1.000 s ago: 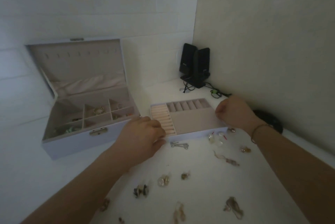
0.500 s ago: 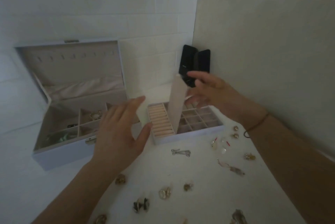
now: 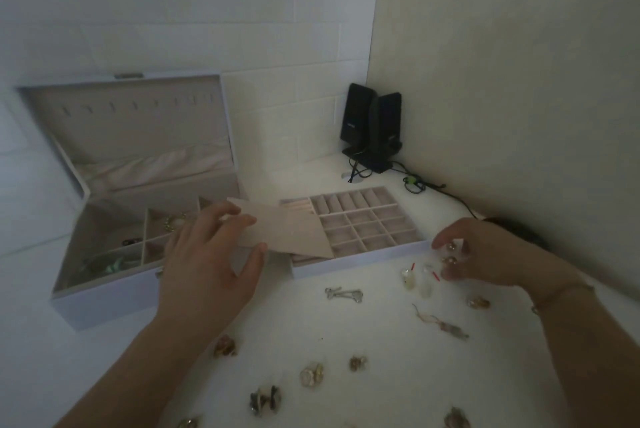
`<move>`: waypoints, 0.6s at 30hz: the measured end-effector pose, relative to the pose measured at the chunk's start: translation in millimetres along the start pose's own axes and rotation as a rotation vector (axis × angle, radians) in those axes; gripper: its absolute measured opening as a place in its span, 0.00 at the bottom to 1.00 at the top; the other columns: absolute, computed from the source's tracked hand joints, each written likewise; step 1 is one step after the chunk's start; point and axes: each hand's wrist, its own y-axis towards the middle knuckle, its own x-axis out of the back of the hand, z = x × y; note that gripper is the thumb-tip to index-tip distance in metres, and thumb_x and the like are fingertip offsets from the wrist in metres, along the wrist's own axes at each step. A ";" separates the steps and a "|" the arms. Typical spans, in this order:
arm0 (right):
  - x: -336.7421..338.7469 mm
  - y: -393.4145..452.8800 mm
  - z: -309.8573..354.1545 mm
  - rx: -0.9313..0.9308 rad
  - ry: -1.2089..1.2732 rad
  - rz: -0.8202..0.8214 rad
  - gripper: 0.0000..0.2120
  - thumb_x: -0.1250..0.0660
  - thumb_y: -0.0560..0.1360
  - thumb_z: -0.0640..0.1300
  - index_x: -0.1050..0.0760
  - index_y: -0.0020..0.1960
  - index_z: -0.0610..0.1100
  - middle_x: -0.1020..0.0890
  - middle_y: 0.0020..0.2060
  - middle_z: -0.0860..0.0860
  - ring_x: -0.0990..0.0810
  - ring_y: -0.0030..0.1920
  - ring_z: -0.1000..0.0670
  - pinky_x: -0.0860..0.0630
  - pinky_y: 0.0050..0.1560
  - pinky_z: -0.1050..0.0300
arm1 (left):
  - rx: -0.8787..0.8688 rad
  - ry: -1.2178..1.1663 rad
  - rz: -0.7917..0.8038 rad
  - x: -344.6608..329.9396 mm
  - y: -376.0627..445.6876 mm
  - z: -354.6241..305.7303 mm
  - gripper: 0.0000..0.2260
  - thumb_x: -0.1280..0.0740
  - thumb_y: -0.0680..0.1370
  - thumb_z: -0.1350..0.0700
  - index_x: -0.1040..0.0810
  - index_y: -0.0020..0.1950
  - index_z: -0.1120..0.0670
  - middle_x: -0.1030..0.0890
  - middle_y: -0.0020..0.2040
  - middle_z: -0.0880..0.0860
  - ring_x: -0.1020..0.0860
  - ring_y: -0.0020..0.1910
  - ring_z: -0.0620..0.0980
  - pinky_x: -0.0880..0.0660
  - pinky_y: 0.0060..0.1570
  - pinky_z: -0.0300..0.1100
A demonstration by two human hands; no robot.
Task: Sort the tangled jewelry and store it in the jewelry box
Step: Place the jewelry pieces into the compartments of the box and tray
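Fingers of left hand [image 3: 211, 265] clamped on beige flap [image 3: 287, 232]; right hand [image 3: 485, 256] fingers pinching small earrings [image 3: 450, 253].

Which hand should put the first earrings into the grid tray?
Right. The right hand already pinches the small gold ball earrings beside the lilac velvet-lined grid tray; the left hand holds the beige velvet cover flap.
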 end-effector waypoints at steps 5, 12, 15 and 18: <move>-10.2 9.4 -4.0 0.054 -0.095 -0.068 0.13 0.26 0.69 0.40 0.26 0.34 0.54 0.25 0.37 0.56 0.26 0.37 0.57 0.36 0.36 0.73 | -0.101 0.069 -0.065 -2.8 -1.3 5.3 0.13 0.33 0.74 0.48 0.17 0.50 0.56 0.19 0.54 0.55 0.22 0.51 0.61 0.28 0.54 0.57; -10.0 16.2 -3.1 0.051 -0.130 -0.174 0.18 0.30 0.72 0.37 0.30 0.32 0.56 0.25 0.33 0.56 0.28 0.35 0.60 0.36 0.36 0.72 | -0.111 0.137 -0.032 -6.0 -2.0 5.5 0.17 0.32 0.73 0.47 0.19 0.58 0.54 0.20 0.59 0.53 0.26 0.60 0.62 0.32 0.60 0.58; 2.8 28.1 18.3 0.070 0.017 -0.330 0.10 0.29 0.71 0.37 0.23 0.34 0.50 0.20 0.32 0.52 0.23 0.34 0.55 0.32 0.35 0.71 | -0.092 0.094 0.034 -6.6 -3.0 8.8 0.16 0.36 0.75 0.45 0.18 0.55 0.53 0.20 0.58 0.52 0.25 0.60 0.60 0.32 0.61 0.57; 10.1 58.4 43.3 0.107 0.131 -0.361 0.05 0.28 0.70 0.40 0.20 0.38 0.48 0.19 0.33 0.50 0.22 0.35 0.52 0.29 0.39 0.65 | -0.060 0.045 0.101 -6.4 -3.2 11.5 0.17 0.37 0.75 0.43 0.18 0.54 0.52 0.20 0.58 0.51 0.25 0.59 0.59 0.30 0.61 0.57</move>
